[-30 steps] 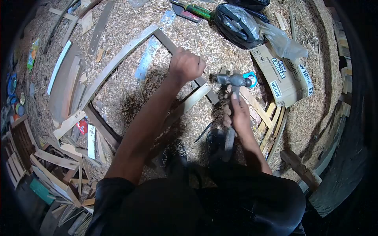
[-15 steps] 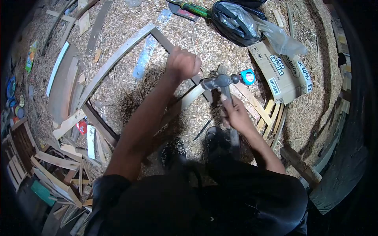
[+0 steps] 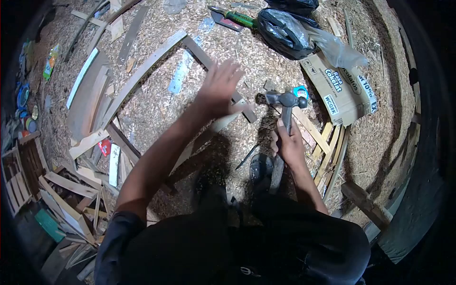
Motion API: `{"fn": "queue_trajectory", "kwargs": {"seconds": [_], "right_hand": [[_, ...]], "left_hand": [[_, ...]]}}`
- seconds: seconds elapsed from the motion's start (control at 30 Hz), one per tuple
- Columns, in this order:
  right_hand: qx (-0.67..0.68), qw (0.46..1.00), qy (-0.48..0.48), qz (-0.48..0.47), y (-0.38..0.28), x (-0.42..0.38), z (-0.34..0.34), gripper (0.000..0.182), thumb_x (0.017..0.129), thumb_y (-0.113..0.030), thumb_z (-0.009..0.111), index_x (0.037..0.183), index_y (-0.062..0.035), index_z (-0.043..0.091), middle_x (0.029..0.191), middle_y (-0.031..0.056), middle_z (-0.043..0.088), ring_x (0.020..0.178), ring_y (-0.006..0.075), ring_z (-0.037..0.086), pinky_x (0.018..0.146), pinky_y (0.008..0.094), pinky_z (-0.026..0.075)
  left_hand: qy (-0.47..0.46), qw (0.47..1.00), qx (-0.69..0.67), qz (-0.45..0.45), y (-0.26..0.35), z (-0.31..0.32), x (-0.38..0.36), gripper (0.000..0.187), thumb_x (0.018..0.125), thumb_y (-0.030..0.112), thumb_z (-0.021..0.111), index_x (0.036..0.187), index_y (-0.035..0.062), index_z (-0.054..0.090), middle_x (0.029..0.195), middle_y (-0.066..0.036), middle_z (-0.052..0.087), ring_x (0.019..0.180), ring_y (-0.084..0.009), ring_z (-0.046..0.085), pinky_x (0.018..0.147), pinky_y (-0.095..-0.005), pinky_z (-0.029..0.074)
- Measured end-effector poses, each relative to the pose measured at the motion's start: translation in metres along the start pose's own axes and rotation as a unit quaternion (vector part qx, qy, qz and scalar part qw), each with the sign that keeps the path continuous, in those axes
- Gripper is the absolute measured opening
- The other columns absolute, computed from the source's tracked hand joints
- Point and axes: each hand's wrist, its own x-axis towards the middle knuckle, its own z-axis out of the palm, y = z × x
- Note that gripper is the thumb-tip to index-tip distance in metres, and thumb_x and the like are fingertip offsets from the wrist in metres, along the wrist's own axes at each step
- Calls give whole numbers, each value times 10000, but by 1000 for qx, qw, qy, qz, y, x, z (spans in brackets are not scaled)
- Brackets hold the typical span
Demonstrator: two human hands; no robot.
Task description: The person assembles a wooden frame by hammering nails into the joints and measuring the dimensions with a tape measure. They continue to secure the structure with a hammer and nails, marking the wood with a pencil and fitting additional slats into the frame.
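Note:
My left hand [image 3: 219, 90] is over the right side of a wooden frame, its fingers spread and slightly blurred. Whether the palm touches the wood is hidden. The frame lies on the ground, made of a long pale strip [image 3: 142, 76], a darker strip [image 3: 197, 51] and further strips partly behind my left arm. Near my wrist, the darker strip and a pale strip cross at a corner [image 3: 243, 107]. A ball-peen hammer [image 3: 287, 99] is in my right hand [image 3: 290, 145], which wraps round its handle, the head lying right of that corner.
Wood shavings cover the ground. A blue tape measure [image 3: 300, 92] sits behind the hammer head, near a flattened cardboard box [image 3: 337, 88] and a black plastic bag [image 3: 285, 33]. A green-handled tool [image 3: 240, 19] lies at the back. Scrap wood [image 3: 71, 185] is piled at left.
My left hand has gone from a closed fist to spread fingers. The hammer head has shifted right, away from the frame's corner. The view has moved slightly.

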Motion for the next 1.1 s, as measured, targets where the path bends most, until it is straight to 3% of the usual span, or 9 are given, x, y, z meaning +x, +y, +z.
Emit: {"fn": "queue_trajectory", "kwargs": {"seconds": [0.07, 0.17, 0.37, 0.47, 0.6, 0.7, 0.83, 0.93, 1.1], "right_hand": [[-55, 998, 4, -11, 8, -1, -7, 215, 1029, -250, 551, 1148, -75, 515, 671, -11, 494, 479, 78, 457, 404, 243, 350], [-68, 998, 4, -10, 17, -2, -7, 220, 1024, -245, 563, 1169, -81, 540, 662, -33, 493, 463, 60, 439, 400, 236, 332], [-17, 1000, -4, 10, 11, 5, 10, 226, 1026, -281, 554, 1159, -101, 529, 719, -5, 506, 471, 86, 437, 403, 240, 330], [-18, 998, -26, -49, 13, 6, 15, 239, 1027, -289, 553, 1175, -103, 528, 750, 0, 530, 479, 87, 444, 409, 240, 344], [-233, 962, -14, -140, 23, 21, 5, 308, 1053, -276, 488, 1282, -71, 478, 694, 6, 512, 458, 90, 454, 405, 246, 366], [-35, 996, -58, 57, -1, 18, 12, 330, 1066, -325, 443, 1274, -70, 464, 667, 4, 484, 440, 86, 433, 388, 251, 359], [67, 997, -3, 40, -2, 24, 14, 325, 1069, -373, 411, 1189, -79, 476, 647, -3, 467, 406, 91, 407, 364, 263, 349], [-159, 981, -90, 65, -7, 19, 15, 325, 1063, -394, 418, 1139, -83, 477, 640, -5, 467, 407, 91, 417, 363, 263, 356], [-72, 997, -31, 9, -11, 29, 13, 328, 1051, -396, 453, 1143, -83, 487, 610, 2, 481, 424, 85, 444, 376, 255, 363]], "left_hand": [[-66, 998, 16, -4, 18, 0, -27, 930, 767, 530, 729, 1454, 15, 374, 1521, -198, 362, 1435, -382, 311, 1142, -610, 226], [-115, 991, 0, -64, 14, 11, -39, 1117, 724, 583, 751, 1536, 28, 221, 1584, -196, 272, 1479, -368, 237, 1145, -652, 177], [-119, 979, 3, -166, 28, 19, -38, 1075, 764, 517, 740, 1554, 49, 181, 1616, -180, 185, 1488, -369, 197, 1138, -671, 150], [-51, 981, 39, -182, 30, 36, -54, 1023, 795, 482, 720, 1554, 56, 183, 1617, -186, 165, 1486, -381, 185, 1141, -669, 140], [-41, 980, -17, -193, 31, 33, -51, 948, 792, 397, 725, 1531, 42, 249, 1599, -177, 222, 1465, -383, 241, 1143, -655, 150], [-26, 980, -41, -193, 28, 36, -51, 938, 783, 382, 732, 1526, 40, 272, 1586, -187, 251, 1461, -384, 251, 1134, -662, 173], [-48, 982, -18, -181, 25, 34, -50, 968, 803, 404, 726, 1533, 9, 227, 1587, -238, 222, 1449, -413, 269, 1141, -659, 159], [-56, 981, -12, -183, 24, 32, -47, 967, 811, 434, 702, 1534, 7, 222, 1589, -236, 218, 1452, -407, 266, 1147, -651, 152], [-71, 979, -4, -192, 25, 35, -50, 957, 830, 458, 669, 1537, 5, 210, 1593, -234, 212, 1460, -395, 255, 1157, -638, 130]]}}
